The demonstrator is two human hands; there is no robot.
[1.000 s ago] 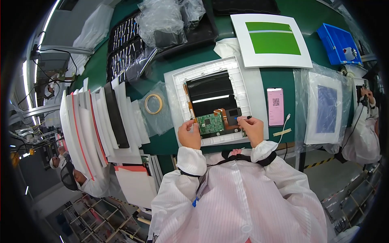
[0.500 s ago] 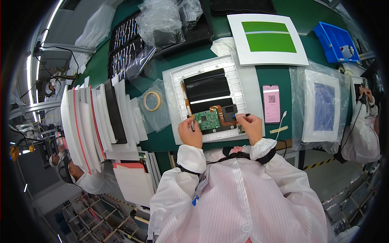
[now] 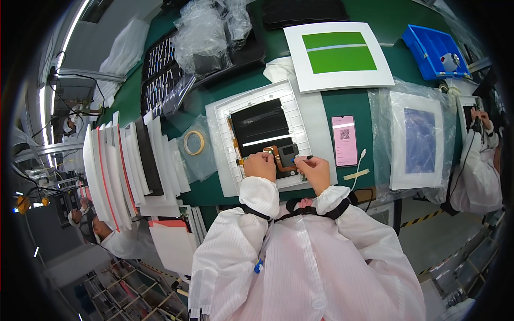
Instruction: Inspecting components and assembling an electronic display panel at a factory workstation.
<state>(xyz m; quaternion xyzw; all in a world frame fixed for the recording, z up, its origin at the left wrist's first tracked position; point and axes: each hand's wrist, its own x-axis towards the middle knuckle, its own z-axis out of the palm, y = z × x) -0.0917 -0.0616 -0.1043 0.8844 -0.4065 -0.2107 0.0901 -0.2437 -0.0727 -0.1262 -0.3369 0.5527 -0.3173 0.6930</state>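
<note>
A white panel frame [image 3: 296, 117] with a black inner sheet [image 3: 259, 120] lies in front of me, its back facing up. My left hand [image 3: 261, 165] is over its lower part with fingers bent together by an orange-brown ribbon cable [image 3: 277, 159]; it hides the green circuit board, and what the fingertips grip cannot be seen. Beside the cable sits a dark square module [image 3: 288, 151]. My right hand [image 3: 315, 174] is at the frame's lower right corner, thumb and fingers pinched on a small black piece [image 3: 306, 157].
To the right lie a pink-screened phone [image 3: 344, 140], a white cable [image 3: 360, 163] and a bagged white panel [image 3: 393, 160]. A tape roll [image 3: 186, 143] and upright white foam sheets [image 3: 128, 171] are at left. Behind are a green-screened white panel [image 3: 294, 59] and a blue bin [image 3: 411, 40].
My left hand has moved right, from the circuit board's left edge to over the board by the ribbon cable. My right hand stays at the frame's corner. The whole view has shifted slightly.
</note>
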